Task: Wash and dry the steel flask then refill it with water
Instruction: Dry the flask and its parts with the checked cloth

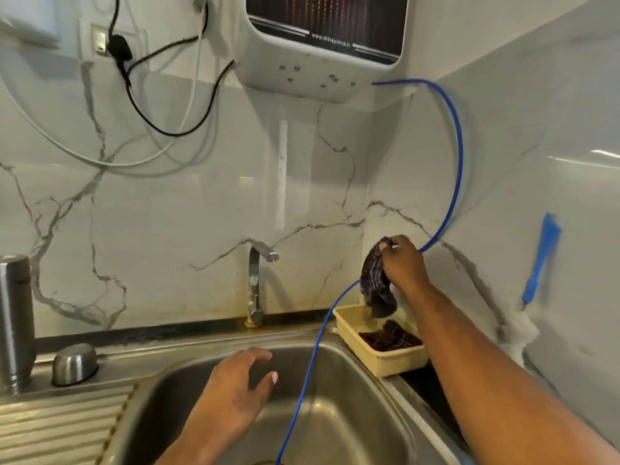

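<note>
The steel flask stands upright at the far left on the sink's drainboard, its rounded steel cap lying beside it. My right hand grips a dark purple cloth and holds it above a yellow basket at the sink's back right corner; part of the cloth still lies in the basket. My left hand hovers over the steel sink with fingers spread and relaxed, holding nothing.
A chrome tap rises behind the sink. A thin blue hose runs from the wall-mounted water purifier down into the basin. A blue-handled brush hangs on the right wall. Cables dangle from a socket at upper left.
</note>
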A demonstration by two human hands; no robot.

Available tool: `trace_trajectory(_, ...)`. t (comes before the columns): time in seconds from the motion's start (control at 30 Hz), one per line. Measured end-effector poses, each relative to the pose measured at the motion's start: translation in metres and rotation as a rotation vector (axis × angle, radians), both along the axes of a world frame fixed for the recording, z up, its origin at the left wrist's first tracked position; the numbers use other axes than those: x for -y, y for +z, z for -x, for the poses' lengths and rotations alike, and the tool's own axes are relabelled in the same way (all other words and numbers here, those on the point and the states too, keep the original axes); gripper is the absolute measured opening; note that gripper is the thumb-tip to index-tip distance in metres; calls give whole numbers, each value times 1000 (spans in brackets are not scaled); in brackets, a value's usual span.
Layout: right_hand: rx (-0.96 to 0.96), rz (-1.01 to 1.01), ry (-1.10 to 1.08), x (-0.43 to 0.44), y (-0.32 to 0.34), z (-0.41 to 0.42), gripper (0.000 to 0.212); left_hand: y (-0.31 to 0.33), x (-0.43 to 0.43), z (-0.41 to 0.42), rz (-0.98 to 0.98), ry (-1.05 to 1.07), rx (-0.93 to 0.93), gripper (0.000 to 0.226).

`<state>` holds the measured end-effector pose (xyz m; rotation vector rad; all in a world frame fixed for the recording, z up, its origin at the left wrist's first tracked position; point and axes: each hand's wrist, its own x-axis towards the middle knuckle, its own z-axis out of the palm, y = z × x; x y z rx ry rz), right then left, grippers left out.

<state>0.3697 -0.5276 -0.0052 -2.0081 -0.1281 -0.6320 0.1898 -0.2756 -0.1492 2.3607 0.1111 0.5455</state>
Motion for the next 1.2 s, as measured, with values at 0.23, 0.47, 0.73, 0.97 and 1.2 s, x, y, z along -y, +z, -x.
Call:
trace_trajectory(0.23,0,-511,595,-56,5,96,9,43,9,23,1333,-559,218,55)
trace_trajectory(0.47,-435,-762,1235,-135,-68,167,67,45,-2,32,1729,-522,446,58)
trace_trajectory(0.73,-439,-775,1076,-153,-100,171,35,48,5,31,1463,-532,352,64)
trace_trajectory(0.97,-329,-913,857,-131,-86,147,47,47,-5,26,1085,-349,234,39)
trace_trajectory(1.2,-106,-197,973,-124,-97,165,43,9,-20,18,768,22,60,39)
